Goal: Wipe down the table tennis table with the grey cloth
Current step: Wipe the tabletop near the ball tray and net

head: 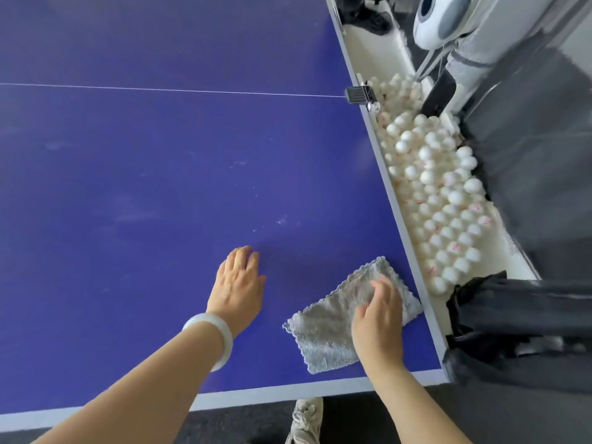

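Grey cloth [333, 328] lies flat on the table [160, 155], at its near right corner, just inside the edge. Right hand [379, 318] is on top of it, palm down, fingers spread and pressing, fingertips blurred. Left hand [238, 283] rests on bare table top, fingers loose, holding nothing. White balls [442, 200] fill a tray along the table's right side.

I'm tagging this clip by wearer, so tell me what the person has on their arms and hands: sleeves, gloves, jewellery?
Both forearms are bare up to the frame edge: no sleeves and no gloves. The left hand has a smooth, thick, pale whitish bangle round its wrist. The right hand and its wrist carry nothing; no rings or watch show on either.
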`<state>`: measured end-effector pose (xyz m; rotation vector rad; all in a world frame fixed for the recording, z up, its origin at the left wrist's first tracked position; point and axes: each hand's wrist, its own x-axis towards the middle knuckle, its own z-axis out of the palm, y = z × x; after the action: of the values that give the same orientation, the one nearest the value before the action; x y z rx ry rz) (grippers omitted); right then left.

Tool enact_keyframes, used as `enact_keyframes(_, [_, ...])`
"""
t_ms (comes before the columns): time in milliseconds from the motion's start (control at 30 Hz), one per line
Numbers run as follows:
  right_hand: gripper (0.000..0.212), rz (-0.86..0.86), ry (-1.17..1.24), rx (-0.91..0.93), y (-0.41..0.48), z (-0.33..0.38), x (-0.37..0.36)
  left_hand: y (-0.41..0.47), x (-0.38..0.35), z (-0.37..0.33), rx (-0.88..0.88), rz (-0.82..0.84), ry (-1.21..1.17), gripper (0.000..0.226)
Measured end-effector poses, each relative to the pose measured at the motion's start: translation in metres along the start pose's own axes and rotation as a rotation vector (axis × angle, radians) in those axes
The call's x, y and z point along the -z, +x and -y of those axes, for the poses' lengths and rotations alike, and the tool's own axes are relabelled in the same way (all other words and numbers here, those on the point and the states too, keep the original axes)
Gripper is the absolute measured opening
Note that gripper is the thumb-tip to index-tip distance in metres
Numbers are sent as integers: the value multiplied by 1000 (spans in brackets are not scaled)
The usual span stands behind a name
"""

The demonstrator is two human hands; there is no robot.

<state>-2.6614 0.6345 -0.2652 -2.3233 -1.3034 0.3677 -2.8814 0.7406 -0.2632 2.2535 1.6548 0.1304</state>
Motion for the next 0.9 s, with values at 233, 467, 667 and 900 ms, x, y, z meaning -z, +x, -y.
enact_keyframes(233, [78,55,-334,-229,1,23,-39,-3,-30,-3,-13,-59,100,58])
enact_keyframes(467, [67,232,-493,439,-18,-40,-15,-4,-35,5,-44,-93,92,70])
enact_keyframes(667, [75,260,-562,39,-4,-91,27,-3,-37,1,-17,-110,56,66])
enact_keyframes(900, [66,168,-476,428,-32,-31,-17,-5,-36,1,-6,-95,92,68])
